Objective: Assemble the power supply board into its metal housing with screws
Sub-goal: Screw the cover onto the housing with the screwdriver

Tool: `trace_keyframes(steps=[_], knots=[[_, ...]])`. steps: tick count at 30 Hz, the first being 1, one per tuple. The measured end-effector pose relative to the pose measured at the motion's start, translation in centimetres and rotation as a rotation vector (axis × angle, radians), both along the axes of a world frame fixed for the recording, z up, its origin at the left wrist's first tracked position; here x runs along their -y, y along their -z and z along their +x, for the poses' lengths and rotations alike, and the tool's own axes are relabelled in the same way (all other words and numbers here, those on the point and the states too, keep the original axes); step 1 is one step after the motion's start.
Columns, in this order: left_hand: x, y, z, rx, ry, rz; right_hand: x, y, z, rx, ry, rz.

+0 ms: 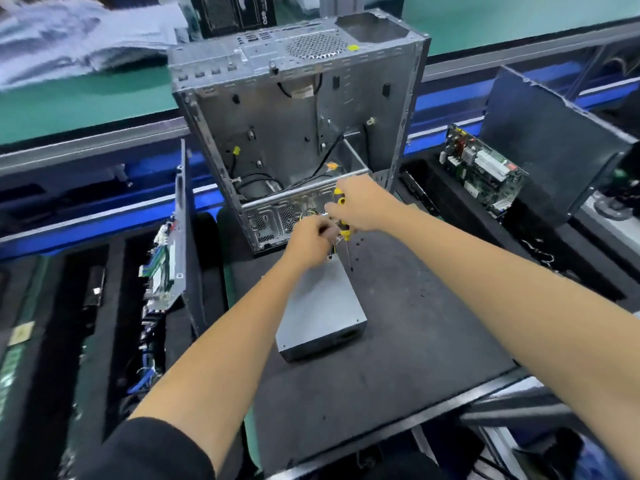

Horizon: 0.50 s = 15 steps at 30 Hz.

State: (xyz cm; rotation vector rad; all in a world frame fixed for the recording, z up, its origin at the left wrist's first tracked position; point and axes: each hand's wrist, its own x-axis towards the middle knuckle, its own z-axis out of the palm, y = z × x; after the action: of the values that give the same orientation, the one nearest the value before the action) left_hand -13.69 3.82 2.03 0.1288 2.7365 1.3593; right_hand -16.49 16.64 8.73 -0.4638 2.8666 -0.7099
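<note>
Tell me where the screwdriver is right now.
In the head view, just right of centre: the right hand grips the yellow-and-black screwdriver, tip pointing down at the black mat, beside the grey metal box.

Both bare forearms reach forward and inward, converging near the middle of the view. The left hand [309, 242] sits lower, knuckles up, fingers curled tight at the far end, pinching something too small to make out. The right hand [360, 204] is just beyond and above it, nearly touching, wrist bent down, fingers wrapped around a yellow-and-black screwdriver [343, 223] with its shaft pointing downward. A dark sleeve covers the left upper arm.
</note>
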Motion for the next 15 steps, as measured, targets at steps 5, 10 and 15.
trace_keyframes(steps=[5, 10, 15], knots=[[3.5, 0.9, 3.3, 0.029, -0.133, 0.198, 2.9, -1.2, 1.9, -0.076, -0.044, -0.078], [5.6, 1.8, 6.3, 0.033, -0.147, 0.151, 5.5, -1.5, 4.0, -0.069, -0.093, -0.086], [7.1, 2.0, 8.7, 0.046, -0.099, 0.057, 6.7, -1.6, 5.9, -0.033, -0.128, -0.13]])
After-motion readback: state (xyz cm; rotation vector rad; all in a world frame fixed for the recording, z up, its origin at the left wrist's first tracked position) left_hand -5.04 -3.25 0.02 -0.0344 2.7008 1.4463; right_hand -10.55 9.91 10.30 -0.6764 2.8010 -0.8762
